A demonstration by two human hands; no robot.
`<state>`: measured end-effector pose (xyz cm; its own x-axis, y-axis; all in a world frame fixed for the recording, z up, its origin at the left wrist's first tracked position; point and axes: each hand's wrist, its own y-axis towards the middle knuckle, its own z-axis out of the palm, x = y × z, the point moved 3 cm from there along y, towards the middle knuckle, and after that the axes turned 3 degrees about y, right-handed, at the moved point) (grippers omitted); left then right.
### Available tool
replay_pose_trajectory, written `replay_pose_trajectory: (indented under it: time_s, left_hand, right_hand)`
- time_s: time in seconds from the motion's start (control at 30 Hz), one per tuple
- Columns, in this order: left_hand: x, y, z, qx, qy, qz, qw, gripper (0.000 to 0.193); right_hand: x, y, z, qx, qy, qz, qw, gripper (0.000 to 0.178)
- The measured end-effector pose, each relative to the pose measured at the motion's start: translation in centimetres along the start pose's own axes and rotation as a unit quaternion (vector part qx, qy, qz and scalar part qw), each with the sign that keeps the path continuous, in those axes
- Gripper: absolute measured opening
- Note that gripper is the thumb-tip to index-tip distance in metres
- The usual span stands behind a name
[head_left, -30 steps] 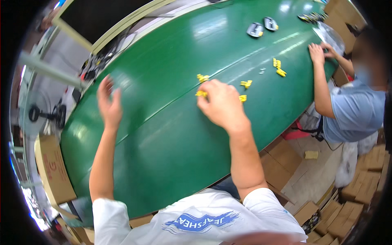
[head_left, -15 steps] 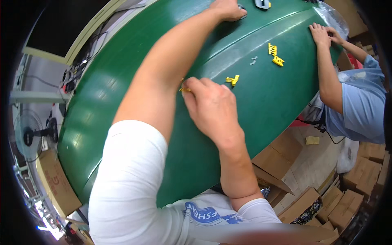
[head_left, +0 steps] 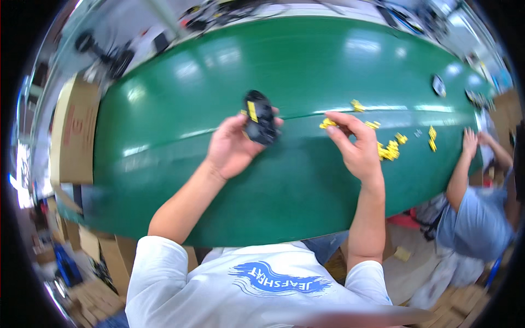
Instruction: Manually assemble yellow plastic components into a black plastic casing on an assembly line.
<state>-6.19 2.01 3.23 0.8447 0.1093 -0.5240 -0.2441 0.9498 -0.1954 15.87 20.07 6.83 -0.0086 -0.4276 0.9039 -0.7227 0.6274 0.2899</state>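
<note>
In my left hand (head_left: 225, 148), held above the green table (head_left: 262, 191), is a black oval casing (head_left: 264, 123) shaped like a computer mouse. A yellow strip (head_left: 252, 111) shows on its upward side. My right hand (head_left: 360, 156) is off to the right, thumb and forefinger pinching a small yellow plastic piece (head_left: 327, 124). More yellow plastic pieces (head_left: 389, 151) lie in a cluster beside that hand, partly hidden by it. Another yellow piece (head_left: 357, 105) rests farther back on the table.
Toward the right end lie two tiny pale pieces (head_left: 418, 133), a yellow piece (head_left: 432, 139) and a grey-black oval casing (head_left: 438, 86). A co-worker's hands (head_left: 471, 141) rest at the right edge. A cardboard box (head_left: 79, 131) stands at the left, with cables (head_left: 219, 19) along the back.
My view has swung to the right-hand way round, facing the table squarely. My left hand has come back from its far reach with the black casing. My right hand still pinches yellow plastic.
</note>
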Motion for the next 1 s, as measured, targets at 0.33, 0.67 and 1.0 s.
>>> replay_pose_trajectory:
  time_s: [0.33,0.67,1.0]
  left_hand:
    - [0.5,-5.3,-3.3,0.136,-0.043,0.015,0.990,0.085]
    - [0.4,-3.6,-2.3,0.050,0.043,0.056,0.996,0.113]
    - [-0.5,-2.0,-3.7,0.118,0.228,0.195,0.947,0.106]
  right_hand:
    - [5.0,2.4,10.8,0.161,0.244,0.030,0.956,0.020]
    - [3.3,1.6,8.7,0.132,0.121,-0.073,0.981,0.024]
    - [3.1,1.5,8.8,0.060,0.017,-0.102,0.993,0.024]
